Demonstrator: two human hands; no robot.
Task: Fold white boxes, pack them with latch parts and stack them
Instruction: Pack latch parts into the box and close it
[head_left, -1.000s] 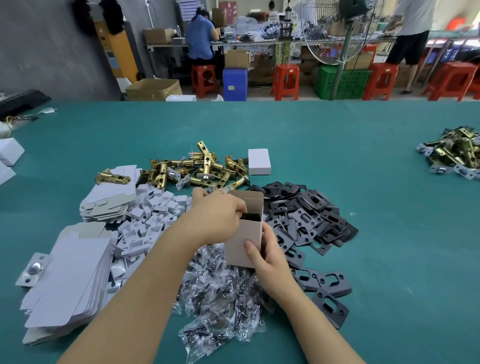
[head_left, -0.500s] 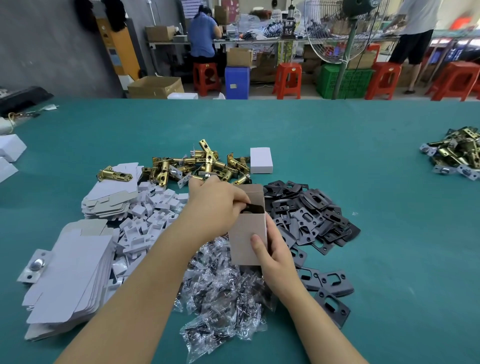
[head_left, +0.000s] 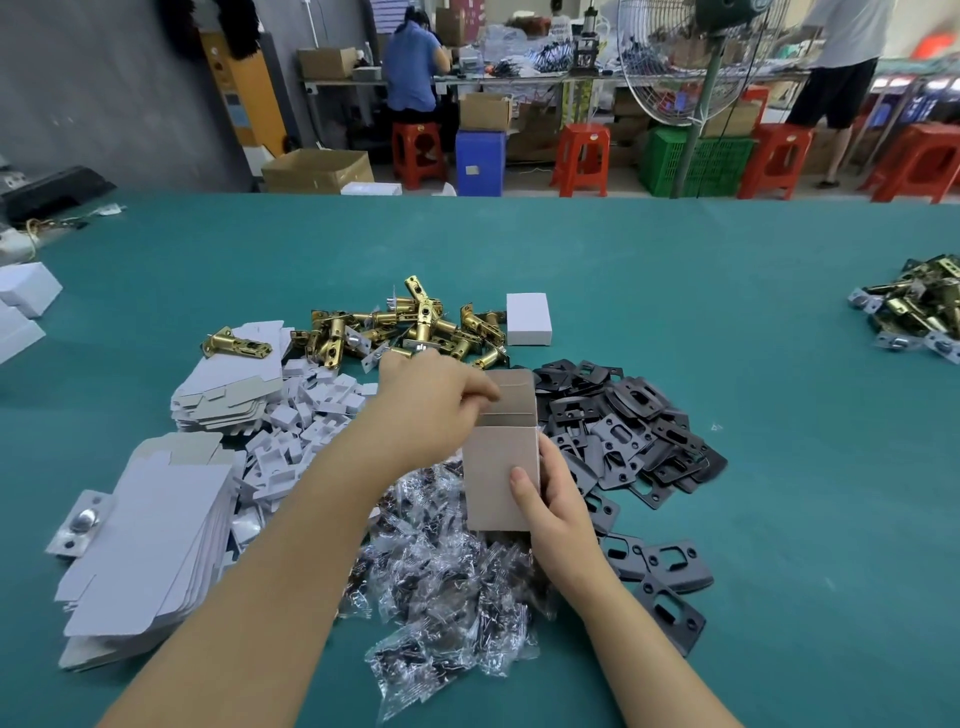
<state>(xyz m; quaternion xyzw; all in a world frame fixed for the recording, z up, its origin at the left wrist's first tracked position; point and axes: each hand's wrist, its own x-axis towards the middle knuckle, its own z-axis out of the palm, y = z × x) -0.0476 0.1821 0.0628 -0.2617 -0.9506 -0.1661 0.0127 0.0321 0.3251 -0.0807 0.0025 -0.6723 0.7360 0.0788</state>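
An upright white box (head_left: 496, 475) with its top lid flap raised stands in the middle of the green table. My right hand (head_left: 553, 512) grips its lower right side. My left hand (head_left: 434, 402) is at the box's open top, fingers pinched at the mouth; what they hold is hidden. Behind lie brass latches (head_left: 415, 330) and a closed white box (head_left: 528, 318). Black strike plates (head_left: 631, 441) are heaped to the right, bagged screws (head_left: 447, 587) in front, flat box blanks (head_left: 150, 535) to the left.
White plastic inserts (head_left: 306, 426) lie between the blanks and my left arm. A second pile of latches (head_left: 919, 312) sits at the far right, and white boxes (head_left: 23, 291) at the far left edge. People, stools and a fan stand beyond the table.
My left hand has moved from inside the box mouth to its top left edge. The lid flap now stands upright behind the opening, and the box sits slightly further right.
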